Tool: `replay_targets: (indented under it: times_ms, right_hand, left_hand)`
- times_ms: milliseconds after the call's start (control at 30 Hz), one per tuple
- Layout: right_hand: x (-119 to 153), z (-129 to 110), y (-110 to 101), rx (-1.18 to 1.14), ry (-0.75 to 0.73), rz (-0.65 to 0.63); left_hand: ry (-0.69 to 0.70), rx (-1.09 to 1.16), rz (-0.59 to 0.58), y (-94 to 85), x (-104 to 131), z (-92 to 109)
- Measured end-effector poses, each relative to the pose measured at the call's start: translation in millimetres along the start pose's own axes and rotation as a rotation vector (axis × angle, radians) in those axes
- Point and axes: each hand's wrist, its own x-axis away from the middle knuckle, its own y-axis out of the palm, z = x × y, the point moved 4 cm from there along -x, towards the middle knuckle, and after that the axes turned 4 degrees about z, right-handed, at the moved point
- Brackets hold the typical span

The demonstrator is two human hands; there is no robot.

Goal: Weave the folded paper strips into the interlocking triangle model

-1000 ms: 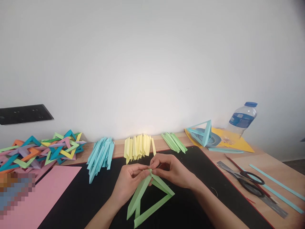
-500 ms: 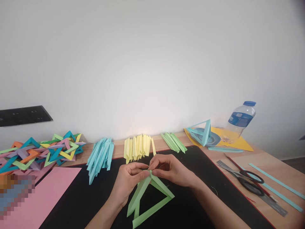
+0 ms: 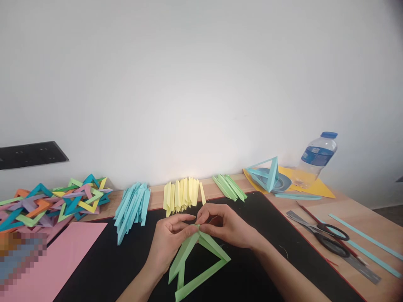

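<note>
A frame of folded green paper strips point(image 3: 203, 280) hangs from my fingertips above the black mat. My left hand point(image 3: 173, 237) pinches its top corner from the left. At the same corner, from the right, my right hand point(image 3: 222, 223) has thumb and forefinger pressed together. The fingertips of both hands nearly meet there and hide the joint. Behind my hands lie folded yellow strips point(image 3: 181, 195), with folded green strips point(image 3: 229, 187) to their right and folded blue strips point(image 3: 132, 207) to their left.
Colourful paper stars point(image 3: 85, 197) and a pink sheet point(image 3: 69, 251) lie at left. On the right are scissors point(image 3: 330, 243), a ruler point(image 3: 362, 268), cut blue strips point(image 3: 368, 235), a blue paper frame point(image 3: 272, 176) on a tape roll, and a bottle point(image 3: 318, 157).
Almost nothing differs. My fingers have shifted very slightly at the top corner of the green frame, which stays nearly in place.
</note>
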Motion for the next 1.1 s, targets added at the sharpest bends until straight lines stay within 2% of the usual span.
replay_targets:
  times_ms: [233,400,667,967,1100]
  right_hand:
    - [-1.8,6.5,-2.4,-0.097,0.029,-0.059]
    - [-1.3,7.6,-1.3,-0.121,0.041,-0.052]
    - [-0.4,2.3,0.0,-0.019,0.01,-0.026]
    - [-1.4,1.5,0.1,-0.049,-0.024,-0.089]
    - [-2.2,2.6,0.3,-0.039,-0.038,-0.066]
  left_hand:
    - [-0.01,0.047,-0.043,4.3,4.8,6.6]
    - [0.043,0.01,-0.002,2.8,3.6,4.8]
    - [0.124,-0.083,0.019,-1.3,0.1,1.5]
    - [-0.041,0.12,0.006,2.0,4.0,-1.0]
    - [-0.095,0.178,0.007,2.5,4.4,-2.4]
